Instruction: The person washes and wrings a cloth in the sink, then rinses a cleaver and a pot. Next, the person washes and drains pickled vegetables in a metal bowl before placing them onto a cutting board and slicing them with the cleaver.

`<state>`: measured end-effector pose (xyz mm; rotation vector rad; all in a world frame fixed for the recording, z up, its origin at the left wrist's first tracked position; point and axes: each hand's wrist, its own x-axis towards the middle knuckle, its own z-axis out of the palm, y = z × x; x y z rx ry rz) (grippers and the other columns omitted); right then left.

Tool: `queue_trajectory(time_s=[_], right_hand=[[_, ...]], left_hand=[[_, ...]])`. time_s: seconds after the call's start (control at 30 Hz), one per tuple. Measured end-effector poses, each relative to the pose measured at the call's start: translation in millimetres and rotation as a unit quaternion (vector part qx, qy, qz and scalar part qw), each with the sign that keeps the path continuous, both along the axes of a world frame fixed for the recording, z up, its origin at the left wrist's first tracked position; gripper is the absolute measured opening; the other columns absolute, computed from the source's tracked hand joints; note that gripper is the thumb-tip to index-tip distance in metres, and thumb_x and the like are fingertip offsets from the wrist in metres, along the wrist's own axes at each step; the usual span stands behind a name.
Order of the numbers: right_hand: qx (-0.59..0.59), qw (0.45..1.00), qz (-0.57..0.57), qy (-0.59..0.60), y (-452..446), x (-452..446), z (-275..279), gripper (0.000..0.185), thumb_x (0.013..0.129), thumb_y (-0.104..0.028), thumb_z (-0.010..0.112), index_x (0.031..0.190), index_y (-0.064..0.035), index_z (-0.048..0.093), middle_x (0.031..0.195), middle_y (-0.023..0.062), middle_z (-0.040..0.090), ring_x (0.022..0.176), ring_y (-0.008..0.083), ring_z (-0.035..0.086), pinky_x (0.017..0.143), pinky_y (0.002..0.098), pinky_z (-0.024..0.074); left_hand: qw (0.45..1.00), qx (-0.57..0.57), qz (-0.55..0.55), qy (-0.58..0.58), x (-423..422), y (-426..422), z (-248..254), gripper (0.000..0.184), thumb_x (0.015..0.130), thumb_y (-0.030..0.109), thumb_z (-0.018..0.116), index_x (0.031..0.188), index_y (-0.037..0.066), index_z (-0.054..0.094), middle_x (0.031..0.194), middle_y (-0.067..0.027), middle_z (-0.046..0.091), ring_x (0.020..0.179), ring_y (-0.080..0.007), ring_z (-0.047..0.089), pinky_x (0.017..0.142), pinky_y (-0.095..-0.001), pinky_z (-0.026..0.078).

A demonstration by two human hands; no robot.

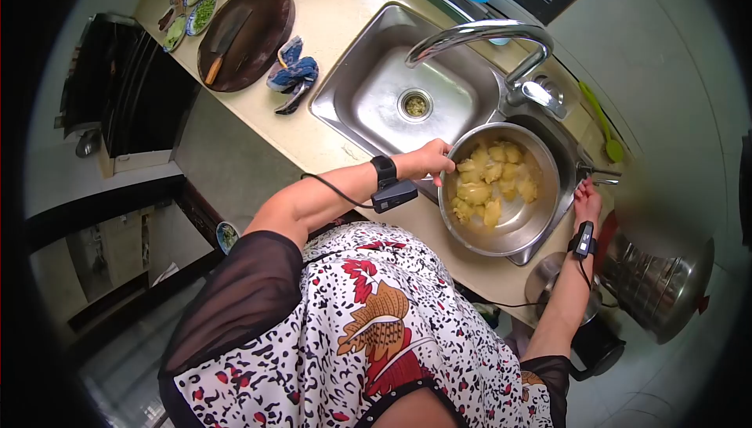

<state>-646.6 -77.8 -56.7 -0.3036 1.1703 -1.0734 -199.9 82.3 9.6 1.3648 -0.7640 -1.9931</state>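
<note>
My left hand (428, 162) grips the left rim of a round stainless steel basin (517, 223), thumb and fingers closed on its edge. Inside the basin lie lumpy pale yellow food pieces (489, 177), whose kind I cannot make out. The basin is over the right end of the sink unit, partly hiding a smaller dark compartment (565, 150). Right of it, my right hand (586, 202) reaches up with curled fingers at a small metal tap fitting (597, 172) beside the wall. Its fingertips appear closed on the fitting, though they are partly hidden.
A steel sink (368, 107) lies left of the basin, under a curved faucet (478, 30). Farther left are a blue cloth (294, 74), a round chopping board (262, 17) with a cleaver (227, 44), and small dishes (201, 14). A green utensil (601, 119) leans at the back right.
</note>
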Motion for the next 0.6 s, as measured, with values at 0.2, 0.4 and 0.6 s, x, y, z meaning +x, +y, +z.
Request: queue_trajectory(time_s=[0.2, 0.4, 0.6], right_hand=[[0.040, 0.994, 0.054, 0.089, 55.1, 59.7, 34.9, 0.020, 0.085, -0.005, 0.049, 0.104, -0.0011, 0.053, 0.082, 0.0064, 0.058, 0.065, 0.0138, 0.052, 0.051, 0.0232, 0.0408], [-0.010, 0.978, 0.091, 0.186, 112.4, 150.2, 82.1, 0.014, 0.085, -0.007, 0.053, 0.098, -0.0038, 0.056, 0.077, 0.0034, 0.059, 0.057, 0.0081, 0.053, 0.045, 0.0193, 0.0407], [-0.128, 0.961, 0.116, 0.218, 159.0, 248.3, 102.8, 0.015, 0.085, -0.005, 0.053, 0.100, -0.0009, 0.056, 0.078, 0.0047, 0.060, 0.058, 0.0071, 0.053, 0.043, 0.0185, 0.0403]], left_hand=[[0.999, -0.001, 0.054, -0.007, 40.6, 45.1, 9.2, 0.029, 0.071, -0.003, 0.051, 0.098, -0.009, 0.060, 0.078, -0.0095, 0.063, 0.049, -0.0109, 0.056, 0.035, -0.0201, 0.046], [0.994, 0.000, 0.102, -0.028, 104.6, 93.0, 20.9, 0.030, 0.071, -0.004, 0.050, 0.099, -0.011, 0.059, 0.079, -0.0108, 0.063, 0.049, -0.0116, 0.056, 0.035, -0.0194, 0.046], [0.990, 0.008, 0.135, -0.040, 186.3, 145.4, 21.1, 0.032, 0.071, -0.004, 0.050, 0.101, -0.011, 0.058, 0.079, -0.0125, 0.064, 0.043, -0.0107, 0.054, 0.034, -0.0182, 0.045]])
